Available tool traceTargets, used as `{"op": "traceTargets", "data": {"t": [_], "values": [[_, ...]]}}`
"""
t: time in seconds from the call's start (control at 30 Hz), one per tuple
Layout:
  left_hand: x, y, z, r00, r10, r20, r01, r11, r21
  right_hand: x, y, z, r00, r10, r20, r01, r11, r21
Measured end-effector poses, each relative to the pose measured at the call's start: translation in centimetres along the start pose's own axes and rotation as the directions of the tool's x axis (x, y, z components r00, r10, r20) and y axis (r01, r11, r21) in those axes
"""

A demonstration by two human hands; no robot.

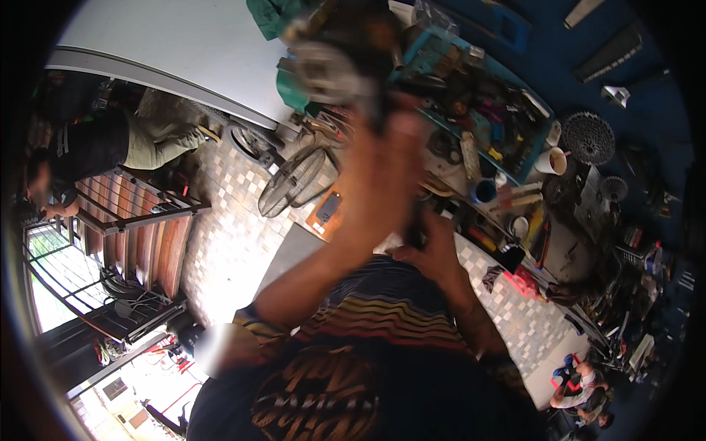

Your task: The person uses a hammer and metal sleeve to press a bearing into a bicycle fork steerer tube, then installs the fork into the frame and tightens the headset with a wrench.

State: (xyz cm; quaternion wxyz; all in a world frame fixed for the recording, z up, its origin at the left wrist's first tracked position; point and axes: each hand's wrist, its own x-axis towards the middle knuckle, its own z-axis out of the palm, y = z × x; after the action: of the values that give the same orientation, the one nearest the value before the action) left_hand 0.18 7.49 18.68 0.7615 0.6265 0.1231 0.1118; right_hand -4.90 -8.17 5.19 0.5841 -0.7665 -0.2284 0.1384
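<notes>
Workshop viewed from above, picture strongly tilted. Far left: another person [110, 147] in dark top and pale trousers crouched on the checkered tile floor [228, 242] beside a slatted metal rack [140, 220]. Nearer centre: a round wire-guarded fan [293, 180] standing on the tiles. Centre: left hand [382, 158] raised close to the camera, closed around the lower part of a blurred grey metal assembly [327, 70], apparently a mechanical component with a rounded housing; exact kind not determinable owing to blur. Assembly held aloft, clear of the desk, in front of the upper middle of the view. Just right of centre and lower: right hand [434, 253] closed on a slim dark object [415, 228], possibly a tool handle; identity not determinable. Judged handling of the assembly: rigid metal, likely weighty for its size, not fragile but with probable edges and greasy surfaces, hence slippery; best taken at the narrow lower stem or neck, as at present, with support under the rounded housing for any turning. Right: cluttered desk [515, 294] carrying a teal tray [526, 173] of mixed small tools, a white cup [551, 160], a blue cup [484, 191], and a toothed sprocket cluster [588, 137] further out. Lower right: a further person [577, 386] seated low, well apart.
</notes>
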Motion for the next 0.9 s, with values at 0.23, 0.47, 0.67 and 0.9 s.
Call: {"op": "traceTargets", "data": {"t": [0.23,0.47,0.67,0.9], "values": [[10.0,8.3,-17.6,0.999,0.004,-0.039,0.024,0.731,0.682,26.9,-2.2,2.8,0.864,-0.458,-0.208,0.429,0.887,-0.169],[16.9,9.2,-19.0,0.972,0.088,0.216,-0.233,0.336,0.913,36.2,0.1,3.9,0.852,-0.523,-0.009,0.519,0.848,-0.107],[17.8,9.6,-17.4,0.979,0.087,0.186,-0.204,0.305,0.93,37.3,1.0,3.5,0.866,-0.5,0.032,0.499,0.866,0.02],[16.7,9.7,-16.4,0.979,-0.036,0.202,-0.197,0.111,0.974,37.6,1.0,2.9,0.873,-0.471,0.124,0.476,0.879,-0.014]]}}
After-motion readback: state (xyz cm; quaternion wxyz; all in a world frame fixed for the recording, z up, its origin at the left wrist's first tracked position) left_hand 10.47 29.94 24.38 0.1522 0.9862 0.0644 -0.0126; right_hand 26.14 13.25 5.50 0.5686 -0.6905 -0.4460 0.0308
